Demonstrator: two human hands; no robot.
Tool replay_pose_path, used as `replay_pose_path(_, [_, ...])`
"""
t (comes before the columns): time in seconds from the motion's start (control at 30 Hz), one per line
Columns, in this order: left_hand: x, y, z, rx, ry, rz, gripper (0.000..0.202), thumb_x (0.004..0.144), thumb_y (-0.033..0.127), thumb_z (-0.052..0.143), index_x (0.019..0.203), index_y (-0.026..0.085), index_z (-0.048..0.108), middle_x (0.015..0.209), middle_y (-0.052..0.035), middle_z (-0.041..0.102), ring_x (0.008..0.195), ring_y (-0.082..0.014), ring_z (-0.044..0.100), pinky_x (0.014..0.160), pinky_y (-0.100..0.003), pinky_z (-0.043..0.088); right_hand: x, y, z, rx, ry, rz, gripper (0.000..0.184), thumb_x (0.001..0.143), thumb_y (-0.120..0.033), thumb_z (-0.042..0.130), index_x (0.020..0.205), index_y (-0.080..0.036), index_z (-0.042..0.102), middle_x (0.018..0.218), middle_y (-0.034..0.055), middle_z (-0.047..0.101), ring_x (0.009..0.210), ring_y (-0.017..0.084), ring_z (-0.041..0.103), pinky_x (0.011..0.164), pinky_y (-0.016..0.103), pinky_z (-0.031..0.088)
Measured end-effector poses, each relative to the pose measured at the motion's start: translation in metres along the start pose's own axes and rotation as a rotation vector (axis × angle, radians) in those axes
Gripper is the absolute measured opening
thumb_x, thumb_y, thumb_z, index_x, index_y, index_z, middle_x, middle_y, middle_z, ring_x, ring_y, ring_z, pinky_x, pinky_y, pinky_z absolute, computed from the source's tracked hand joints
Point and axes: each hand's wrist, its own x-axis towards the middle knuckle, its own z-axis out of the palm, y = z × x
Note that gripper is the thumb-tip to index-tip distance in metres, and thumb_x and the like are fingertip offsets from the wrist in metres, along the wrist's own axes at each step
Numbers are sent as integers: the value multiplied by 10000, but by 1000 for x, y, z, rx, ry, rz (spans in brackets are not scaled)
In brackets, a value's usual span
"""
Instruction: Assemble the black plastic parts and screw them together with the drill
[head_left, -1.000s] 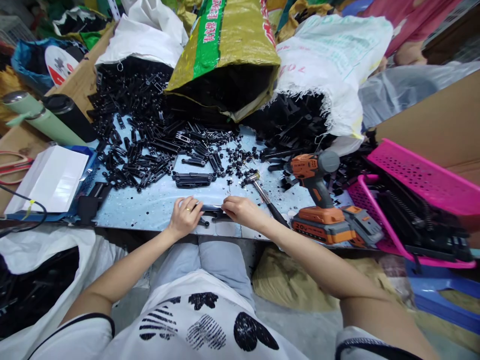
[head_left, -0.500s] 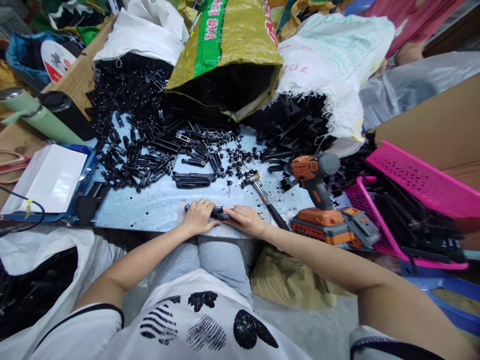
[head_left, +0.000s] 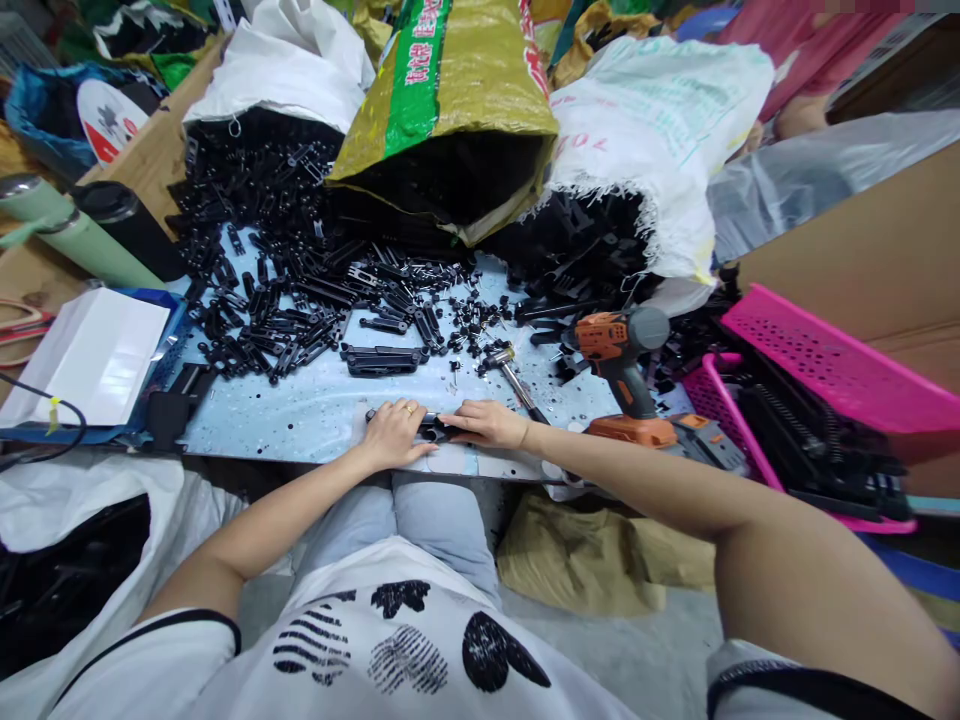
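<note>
My left hand [head_left: 396, 434], a ring on one finger, is closed over a black plastic part [head_left: 433, 427] near the table's front edge. My right hand [head_left: 489, 423] grips the right end of the same part, and its fingers hide much of it. Just beyond lies a stack of long black parts [head_left: 384, 360]. To the right of my right hand rests a hammer [head_left: 519, 385], its handle partly behind my wrist. An orange and grey cordless drill [head_left: 611, 345] stands farther right, its battery base partly covered by my forearm.
Black parts [head_left: 274, 300] and small screws [head_left: 469, 325] lie heaped across the blue table [head_left: 247, 415]. Behind stand a yellow sack [head_left: 480, 90] and white sacks. A pink basket [head_left: 832, 365] is at right; bottles [head_left: 131, 230] and a white box [head_left: 90, 355] are at left.
My right forearm has swung up and now covers part of the drill's base and the hammer handle. The right hand has turned slightly on the black part; my left hand keeps its place.
</note>
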Motion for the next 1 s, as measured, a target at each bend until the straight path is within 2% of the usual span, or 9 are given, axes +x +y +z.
replay_pose_path(0.13, [-3, -7, -7, 122, -23, 66, 510, 904, 475, 426, 1232, 87, 469, 1060, -156, 596, 958, -267, 540, 753, -361, 402, 5, 3, -8, -99, -82, 102, 563, 880, -607, 391, 1099, -130, 594, 776, 79, 615, 698, 162, 559, 586, 256, 388])
replay_pose_path(0.27, [-11, -21, -22, 120, -17, 14, 497, 933, 488, 312, 887, 100, 619, 814, -145, 632, 786, -248, 582, 643, -339, 418, 13, -19, -30, -173, 7, 231, 597, 843, -677, 364, 658, -150, 573, 582, 56, 538, 533, 143, 493, 509, 265, 315])
replay_pose_path(0.47, [-57, 14, -84, -522, 260, 311, 590, 950, 508, 136, 696, 186, 559, 572, -46, 563, 542, -151, 532, 530, -283, 406, 27, -88, -91, 392, 122, -59, 516, 894, -628, 302, 675, -215, 519, 538, 16, 459, 506, 139, 471, 515, 288, 341])
replay_pose_path(0.57, [-71, 48, -95, -827, 463, 343, 600, 949, 512, 102, 723, 194, 557, 543, -28, 546, 492, -134, 510, 499, -277, 410, 43, -125, -70, 617, 243, -26, 519, 889, -643, 251, 795, -230, 551, 617, 43, 499, 602, 167, 532, 585, 307, 418])
replay_pose_path(0.7, [-64, 62, -69, -775, 757, 289, 647, 917, 591, 98, 1046, 202, 598, 742, -76, 641, 718, -187, 620, 622, -312, 498, 85, -154, 2, 496, 690, 559, 533, 898, -584, 146, 1059, -228, 509, 943, 149, 541, 910, 269, 550, 772, 466, 462])
replay_pose_path(0.77, [-57, 50, -50, -581, 807, 288, 710, 892, 638, 91, 1235, 188, 520, 872, -105, 652, 858, -215, 624, 699, -336, 508, 107, -141, 25, 461, 816, 692, 482, 925, -471, 103, 1176, -227, 435, 1096, 171, 505, 1049, 276, 515, 843, 499, 448])
replay_pose_path(0.83, [-50, 28, -33, -330, 799, 234, 740, 872, 671, 130, 1303, 178, 476, 928, -119, 639, 895, -228, 612, 721, -339, 496, 125, -101, 31, 414, 804, 683, 423, 936, -413, 144, 1216, -227, 401, 1171, 159, 487, 1135, 260, 477, 897, 485, 430])
replay_pose_path(0.93, [-38, -10, -16, -21, 556, 85, 621, 857, 639, 346, 1260, 208, 537, 975, -123, 629, 947, -253, 583, 792, -369, 463, 140, -1, 16, 266, 635, 664, 358, 910, -427, 359, 1174, -205, 455, 1192, 133, 514, 1151, 252, 451, 967, 441, 379])
replay_pose_path(1.0, [-28, -30, -9, 75, 333, 17, 485, 854, 542, 476, 1219, 236, 569, 1036, -122, 626, 1006, -272, 553, 858, -420, 424, 145, 76, 1, 172, 509, 767, 344, 925, -373, 341, 1169, -173, 479, 1173, 135, 536, 1125, 243, 453, 979, 406, 358])
